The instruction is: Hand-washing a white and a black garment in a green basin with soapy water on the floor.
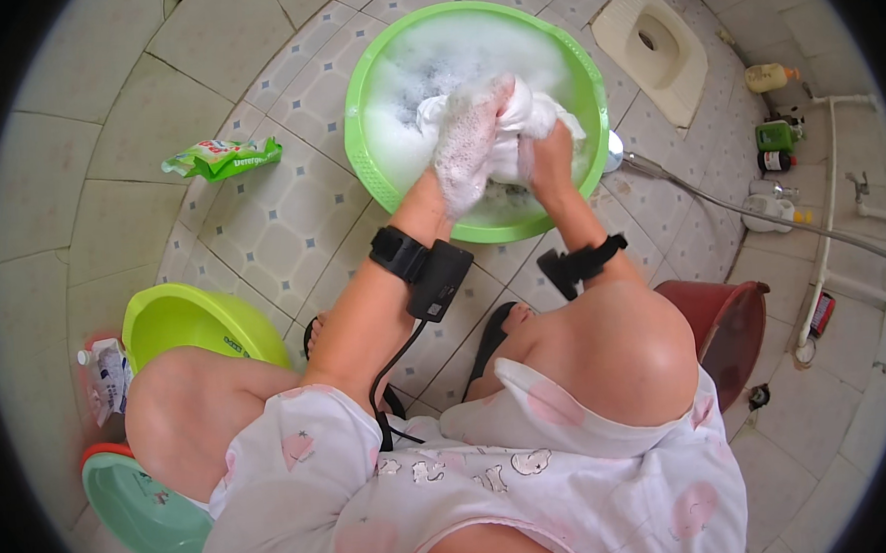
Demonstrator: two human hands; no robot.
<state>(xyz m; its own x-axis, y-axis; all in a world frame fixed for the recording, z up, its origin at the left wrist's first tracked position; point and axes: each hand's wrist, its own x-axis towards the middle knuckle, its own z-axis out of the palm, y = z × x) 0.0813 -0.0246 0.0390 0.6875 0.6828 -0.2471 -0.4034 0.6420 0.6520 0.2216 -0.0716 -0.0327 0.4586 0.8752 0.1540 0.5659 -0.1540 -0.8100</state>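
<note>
A wet white cloth [510, 153] is bunched between my two hands over a green basin [360, 146] of foamy water. Thick suds [471, 50] cover much of the water's surface. My left hand [468, 140], coated in lather, is closed on the left part of the cloth. Gripping its right part is my right hand [552, 156], with the fingers bent round the fabric and partly hidden by it. What kind of garment or cloth it is I cannot make out.
Left of the basin lies a green detergent bag [224, 159]. A shower head [614, 151] with its hose touches the basin's right side. A squat toilet [652, 50], several bottles [774, 137], a yellow-green basin [200, 324], a teal basin [140, 513] and a red bucket [732, 336] stand around.
</note>
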